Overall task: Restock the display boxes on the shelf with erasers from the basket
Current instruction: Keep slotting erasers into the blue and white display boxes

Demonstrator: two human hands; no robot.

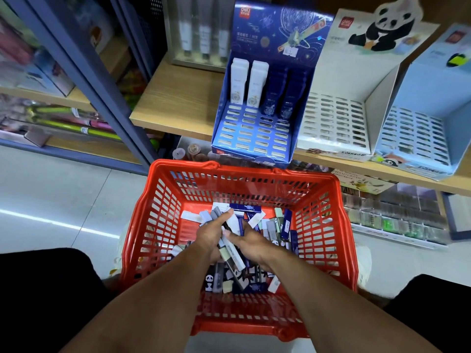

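A red plastic basket (328, 225) stands on the floor below me, holding a loose heap of boxed erasers (277, 225) in white, grey, dark blue and panda prints. Both hands are down inside it. My left hand (210, 234) grips a bundle of several long erasers (216, 216). My right hand (251, 244) is beside it with its thumb on a white eraser (233, 253) of that bundle; its fingers are hidden in the heap. On the shelf above, the dark blue display box (254, 138) holds a few white and dark blue erasers at its back.
A white panda display box (334, 123) and a light blue display box (418, 138) stand to the right on the wooden shelf (178, 103), both with bare slotted trays. Blue shelf uprights (102, 98) rise at the left. My dark-clothed knees flank the basket.
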